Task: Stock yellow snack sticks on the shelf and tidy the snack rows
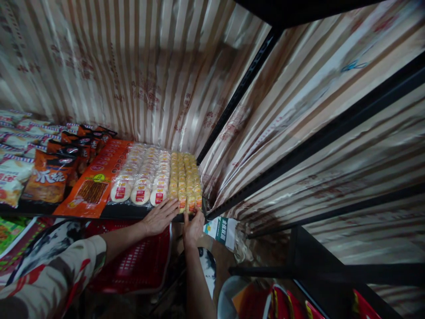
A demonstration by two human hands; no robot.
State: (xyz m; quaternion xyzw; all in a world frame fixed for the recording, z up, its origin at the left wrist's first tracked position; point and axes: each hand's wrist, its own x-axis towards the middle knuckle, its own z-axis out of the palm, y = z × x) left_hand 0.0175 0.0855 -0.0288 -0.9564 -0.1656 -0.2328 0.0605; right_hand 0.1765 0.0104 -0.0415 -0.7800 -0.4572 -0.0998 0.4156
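My left hand [162, 217] reaches in with fingers stretched out, its tips at the front of the yellow wrapped snack packs [184, 181] on the shelf's right end. My right hand [194, 226] touches the front lower edge of the same yellow packs, thumb up and the other fingers bent; whether it grips anything is hard to make out. Left of them lie clear packs of round white cakes [139, 195] with red labels, in rows. Beside those is a flat orange snack packet [91, 190].
Orange chip bags [46, 181] and white snack bags [13, 173] fill the shelf's left side. A red plastic basket [133, 261] is below the shelf. Black rack bars [318, 137] cross on the right, before striped plastic sheeting [149, 66]. A bucket [229, 292] holds red packets at the bottom.
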